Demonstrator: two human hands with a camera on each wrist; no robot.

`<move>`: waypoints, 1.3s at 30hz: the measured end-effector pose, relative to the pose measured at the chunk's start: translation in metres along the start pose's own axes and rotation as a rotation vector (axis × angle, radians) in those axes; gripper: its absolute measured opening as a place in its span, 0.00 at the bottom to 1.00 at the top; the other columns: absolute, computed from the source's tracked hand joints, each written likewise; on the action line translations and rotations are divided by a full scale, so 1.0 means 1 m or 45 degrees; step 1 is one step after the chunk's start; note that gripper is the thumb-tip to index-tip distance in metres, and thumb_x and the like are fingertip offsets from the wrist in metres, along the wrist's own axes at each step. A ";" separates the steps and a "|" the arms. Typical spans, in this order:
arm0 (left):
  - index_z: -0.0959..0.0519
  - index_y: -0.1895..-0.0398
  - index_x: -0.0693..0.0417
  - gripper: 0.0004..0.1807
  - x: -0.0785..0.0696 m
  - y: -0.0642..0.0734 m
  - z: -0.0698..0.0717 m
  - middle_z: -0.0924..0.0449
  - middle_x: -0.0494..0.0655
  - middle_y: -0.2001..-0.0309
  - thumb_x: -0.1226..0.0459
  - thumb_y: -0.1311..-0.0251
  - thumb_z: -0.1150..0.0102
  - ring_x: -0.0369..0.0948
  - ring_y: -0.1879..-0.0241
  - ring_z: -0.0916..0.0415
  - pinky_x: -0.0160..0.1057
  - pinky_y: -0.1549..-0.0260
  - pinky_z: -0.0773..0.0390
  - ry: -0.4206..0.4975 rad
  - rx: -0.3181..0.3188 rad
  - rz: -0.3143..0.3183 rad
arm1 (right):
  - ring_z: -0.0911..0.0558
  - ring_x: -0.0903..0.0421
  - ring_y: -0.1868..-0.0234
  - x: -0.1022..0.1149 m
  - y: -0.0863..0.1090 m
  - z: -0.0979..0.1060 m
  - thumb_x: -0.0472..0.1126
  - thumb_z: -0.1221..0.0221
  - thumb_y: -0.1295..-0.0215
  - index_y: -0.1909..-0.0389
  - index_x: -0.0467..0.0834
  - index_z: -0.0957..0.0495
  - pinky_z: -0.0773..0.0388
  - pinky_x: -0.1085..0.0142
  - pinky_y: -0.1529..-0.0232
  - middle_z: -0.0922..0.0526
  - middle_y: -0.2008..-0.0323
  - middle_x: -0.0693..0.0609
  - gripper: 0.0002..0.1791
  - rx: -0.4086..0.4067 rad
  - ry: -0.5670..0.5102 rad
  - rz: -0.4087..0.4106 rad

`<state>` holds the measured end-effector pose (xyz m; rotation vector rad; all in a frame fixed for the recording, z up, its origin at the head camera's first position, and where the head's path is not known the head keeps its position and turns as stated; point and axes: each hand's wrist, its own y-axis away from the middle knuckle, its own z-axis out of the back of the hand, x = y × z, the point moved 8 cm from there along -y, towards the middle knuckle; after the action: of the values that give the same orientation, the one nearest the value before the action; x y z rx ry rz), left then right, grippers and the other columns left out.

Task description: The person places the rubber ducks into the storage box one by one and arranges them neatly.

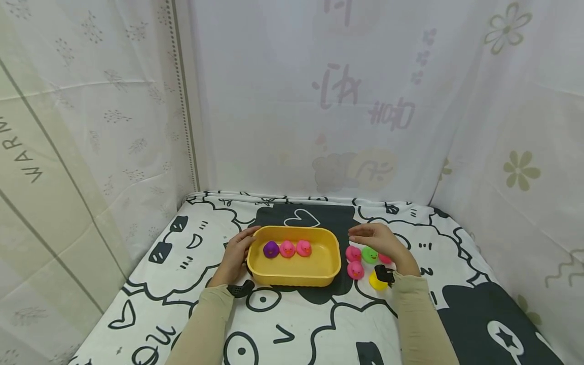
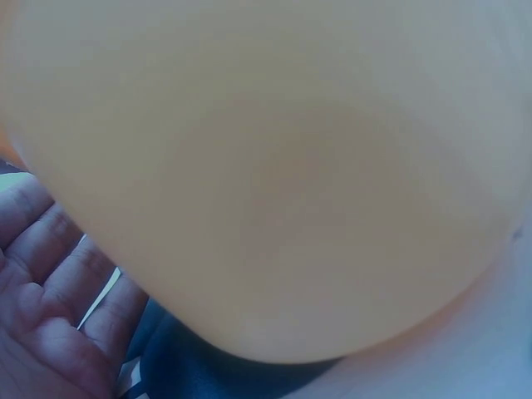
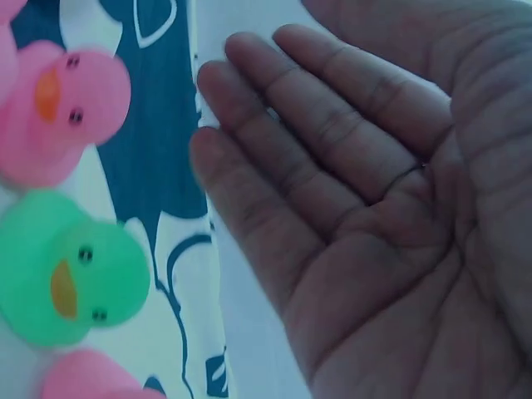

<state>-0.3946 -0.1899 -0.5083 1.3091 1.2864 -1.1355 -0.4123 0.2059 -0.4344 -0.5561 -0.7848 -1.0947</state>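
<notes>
A yellow plastic tub (image 1: 326,259) stands on the cloth in the head view. Inside it, one purple rubber duck (image 1: 271,249) and two pink rubber ducks (image 1: 287,249) sit in a row. My left hand (image 1: 234,258) lies along the tub's left side, its fingers extended near the rim; the tub wall (image 2: 291,208) fills most of the left wrist view. Held above the loose ducks right of the tub, my right hand (image 1: 382,243) is empty with its fingers straight. Below it are a green duck (image 3: 75,270), several pink ducks (image 3: 62,108) and a yellow duck (image 1: 377,281), partly covered by the wrist strap.
A black-and-white cartoon cloth (image 1: 283,324) covers the table. Pale printed curtains (image 1: 274,101) hang behind it and on both sides. Dark straps with small devices (image 1: 242,289) are on both wrists.
</notes>
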 end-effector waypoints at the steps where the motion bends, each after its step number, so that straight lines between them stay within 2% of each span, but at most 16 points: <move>1: 0.25 0.33 0.48 0.22 0.000 0.000 0.000 0.27 0.49 0.34 0.59 0.29 0.48 0.45 0.38 0.25 0.35 0.47 0.21 -0.002 -0.001 0.002 | 0.18 0.47 0.43 -0.002 0.001 0.000 0.48 0.34 0.33 0.41 0.42 0.20 0.20 0.52 0.43 0.15 0.47 0.48 0.24 0.004 0.010 -0.014; 10: 0.26 0.31 0.51 0.24 0.001 0.001 0.000 0.27 0.51 0.34 0.59 0.29 0.48 0.46 0.39 0.25 0.36 0.47 0.20 0.011 0.002 0.008 | 0.18 0.46 0.46 -0.019 -0.001 -0.003 0.42 0.34 0.34 0.41 0.38 0.20 0.18 0.54 0.47 0.16 0.47 0.43 0.22 0.097 0.050 -0.090; 17: 0.24 0.34 0.48 0.22 0.002 -0.001 0.001 0.26 0.50 0.35 0.60 0.29 0.47 0.46 0.40 0.24 0.35 0.48 0.20 0.022 -0.010 0.010 | 0.18 0.47 0.47 -0.026 -0.001 -0.007 0.40 0.33 0.35 0.43 0.39 0.19 0.18 0.52 0.46 0.15 0.48 0.45 0.20 0.139 0.065 -0.135; 29: 0.24 0.34 0.48 0.21 0.002 0.000 0.000 0.26 0.50 0.35 0.59 0.29 0.47 0.47 0.40 0.24 0.36 0.48 0.19 0.015 -0.004 0.008 | 0.17 0.52 0.52 -0.039 0.001 -0.008 0.43 0.32 0.37 0.46 0.45 0.16 0.17 0.57 0.49 0.14 0.51 0.49 0.18 0.170 0.099 -0.140; 35: 0.24 0.34 0.47 0.22 0.001 0.000 0.000 0.27 0.49 0.34 0.58 0.29 0.47 0.46 0.40 0.24 0.36 0.48 0.20 0.002 -0.004 0.008 | 0.17 0.50 0.51 -0.041 0.002 -0.010 0.39 0.32 0.37 0.46 0.43 0.16 0.19 0.53 0.46 0.14 0.49 0.47 0.18 0.197 0.050 -0.147; 39: 0.25 0.33 0.48 0.22 0.000 0.000 0.000 0.27 0.50 0.34 0.59 0.29 0.47 0.46 0.39 0.25 0.35 0.48 0.20 -0.001 0.000 0.002 | 0.18 0.50 0.50 -0.041 0.002 -0.010 0.40 0.31 0.38 0.45 0.45 0.16 0.19 0.52 0.45 0.15 0.48 0.48 0.19 0.191 0.066 -0.152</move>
<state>-0.3944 -0.1896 -0.5079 1.3096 1.2847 -1.1344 -0.4171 0.2227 -0.4727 -0.3563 -0.8557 -1.1446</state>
